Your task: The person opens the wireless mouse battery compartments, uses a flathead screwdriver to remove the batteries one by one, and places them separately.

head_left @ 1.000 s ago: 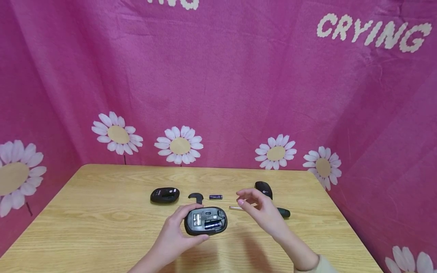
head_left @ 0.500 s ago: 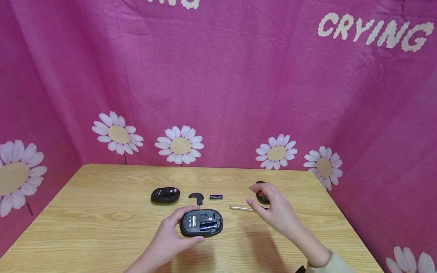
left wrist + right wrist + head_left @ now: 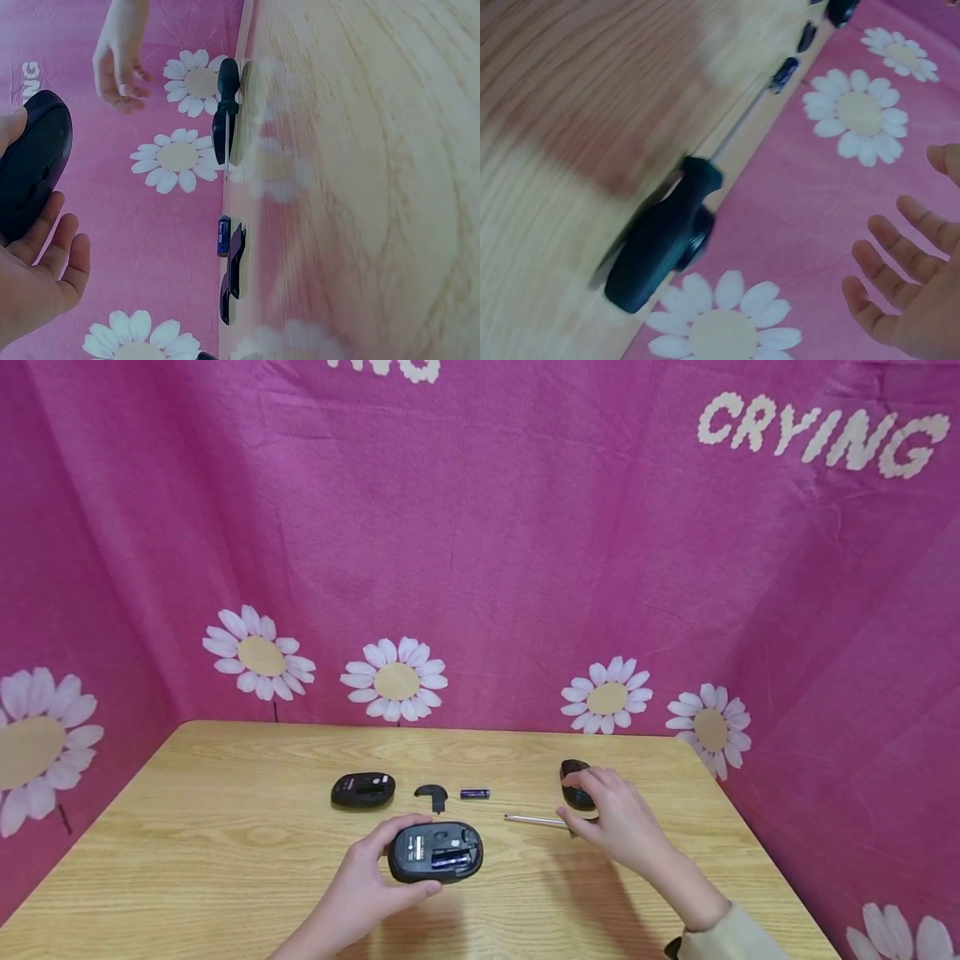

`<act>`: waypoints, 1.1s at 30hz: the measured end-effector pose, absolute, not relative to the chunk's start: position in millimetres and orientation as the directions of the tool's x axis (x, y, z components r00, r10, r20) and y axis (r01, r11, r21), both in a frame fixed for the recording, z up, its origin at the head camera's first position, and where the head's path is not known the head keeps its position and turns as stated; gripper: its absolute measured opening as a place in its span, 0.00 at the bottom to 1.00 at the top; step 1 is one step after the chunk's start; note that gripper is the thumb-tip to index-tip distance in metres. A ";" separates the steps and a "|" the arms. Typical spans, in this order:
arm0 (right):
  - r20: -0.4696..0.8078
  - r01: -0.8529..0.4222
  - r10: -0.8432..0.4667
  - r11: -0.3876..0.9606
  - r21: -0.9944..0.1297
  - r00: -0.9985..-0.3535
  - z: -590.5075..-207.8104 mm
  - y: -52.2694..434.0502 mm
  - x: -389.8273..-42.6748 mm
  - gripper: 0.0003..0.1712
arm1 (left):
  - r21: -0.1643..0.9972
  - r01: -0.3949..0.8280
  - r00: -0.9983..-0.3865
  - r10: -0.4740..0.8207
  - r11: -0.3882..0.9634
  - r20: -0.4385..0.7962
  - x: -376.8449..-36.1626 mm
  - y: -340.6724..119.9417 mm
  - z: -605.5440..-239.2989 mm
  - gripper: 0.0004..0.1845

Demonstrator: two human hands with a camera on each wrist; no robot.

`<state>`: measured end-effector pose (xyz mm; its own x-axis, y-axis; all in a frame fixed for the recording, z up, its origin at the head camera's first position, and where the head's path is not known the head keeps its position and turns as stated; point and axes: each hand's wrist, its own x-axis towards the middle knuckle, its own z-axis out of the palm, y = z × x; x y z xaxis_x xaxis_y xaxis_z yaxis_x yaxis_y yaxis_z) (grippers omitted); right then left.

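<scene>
My left hand (image 3: pixel 367 877) grips a black computer mouse (image 3: pixel 416 852) by its left end, underside up. The mouse's battery bay is uncovered, and a dark blue battery (image 3: pixel 451 860) lies in it. My right hand (image 3: pixel 626 822) hovers over a screwdriver (image 3: pixel 536 819), fingers loosely bent and holding nothing. In the right wrist view the screwdriver's dark green handle (image 3: pixel 660 240) lies on the table, apart from the fingers. Beyond that hand sits another black mouse (image 3: pixel 576 795), partly covered by the fingers in the head view.
On the wooden table (image 3: pixel 247 860) a third mouse (image 3: pixel 363 790) lies underside up at the left. Right of it are a black battery cover (image 3: pixel 432 795) and a loose battery (image 3: pixel 475 794). A pink cloth with daisies (image 3: pixel 487 568) hangs behind the table.
My right hand has moved right, from beside the held mouse to over the screwdriver's handle. My left hand has shifted slightly left and down with the mouse.
</scene>
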<state>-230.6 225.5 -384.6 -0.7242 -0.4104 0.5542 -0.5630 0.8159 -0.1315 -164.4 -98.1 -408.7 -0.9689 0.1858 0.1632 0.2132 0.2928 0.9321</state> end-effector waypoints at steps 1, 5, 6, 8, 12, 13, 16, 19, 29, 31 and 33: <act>0.543 -0.555 -0.414 0.823 -0.119 -0.730 -386.4 226.9 -231.5 0.19 | 0.932 0.211 -0.969 0.186 0.294 0.160 -164.3 -98.4 -408.8 0.35; 0.500 -0.526 -0.426 0.848 -0.070 -0.754 -393.5 232.1 -234.6 0.20 | 0.933 0.204 -0.970 0.189 0.295 0.152 -164.3 -98.9 -409.2 0.35; 0.491 -0.520 -0.429 0.852 -0.057 -0.758 -395.4 233.4 -235.5 0.21 | 0.934 0.203 -0.970 0.190 0.295 0.151 -164.3 -98.9 -409.2 0.35; 0.477 -0.511 -0.434 0.859 -0.037 -0.764 -398.7 235.9 -237.0 0.22 | 0.935 0.198 -0.971 0.191 0.296 0.145 -164.2 -99.1 -409.3 0.35; 0.456 -0.499 -0.443 0.866 -0.003 -0.772 -405.1 240.7 -239.7 0.23 | 0.938 0.185 -0.972 0.195 0.294 0.131 -164.0 -99.7 -408.9 0.35; 0.451 -0.498 -0.447 0.867 0.005 -0.773 -406.8 241.9 -240.4 0.24 | 0.939 0.181 -0.973 0.195 0.294 0.127 -163.9 -99.9 -408.7 0.35; 0.435 -0.495 -0.456 0.868 0.026 -0.776 -412.6 245.9 -242.9 0.24 | 0.940 0.174 -0.974 0.194 0.295 0.119 -163.5 -100.0 -407.9 0.35; 0.410 -0.493 -0.465 0.869 0.044 -0.784 -418.5 249.7 -245.6 0.24 | 0.939 0.178 -0.974 0.191 0.294 0.124 -163.3 -99.5 -407.6 0.35; 0.334 -0.530 -0.554 0.831 0.166 -0.763 -438.1 263.1 -257.1 0.24 | 0.941 0.167 -0.974 0.195 0.295 0.112 -163.1 -99.6 -408.0 0.35; 0.323 -0.533 -0.562 0.827 0.182 -0.761 -440.1 263.9 -258.3 0.23 | 0.942 0.163 -0.975 0.196 0.294 0.107 -163.0 -100.0 -407.6 0.35; 0.309 -0.530 -0.564 0.826 0.192 -0.766 -442.4 264.6 -259.5 0.22 | 0.942 0.163 -0.974 0.198 0.293 0.106 -163.2 -100.1 -407.3 0.35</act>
<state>-259.5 264.6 -442.4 -0.7660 -0.5636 0.3094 -0.5300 0.8259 0.1924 -163.2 -100.1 -407.3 -0.9743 0.1985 0.1065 0.1627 0.2933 0.9421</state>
